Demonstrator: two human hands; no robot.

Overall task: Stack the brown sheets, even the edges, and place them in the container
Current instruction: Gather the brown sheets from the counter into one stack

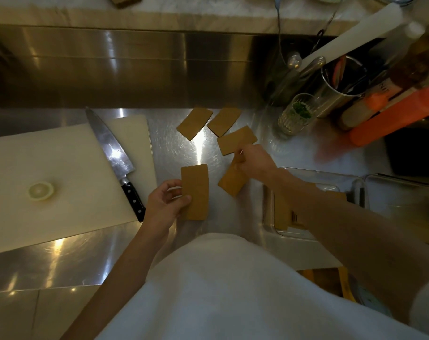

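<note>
My left hand (165, 201) grips a small stack of brown sheets (196, 191) by its left edge, just above the steel counter. To its right, my right hand (254, 160) pinches the upper end of another brown sheet (232, 181) that tilts down to the left. Three more brown sheets lie loose on the counter behind: one (194, 123) at the back left, one (223, 121) beside it, one (235, 141) right by my right fingers. A clear container (314, 175) stands at the right under my forearm, with brown sheets (281, 212) inside.
A white cutting board (61, 173) lies to the left with a large knife (115, 158) across it and a pale onion slice (41, 190). A glass (295, 114), a metal utensil holder (341, 87), an orange bottle (392, 114) and a white roll (351, 35) crowd the back right.
</note>
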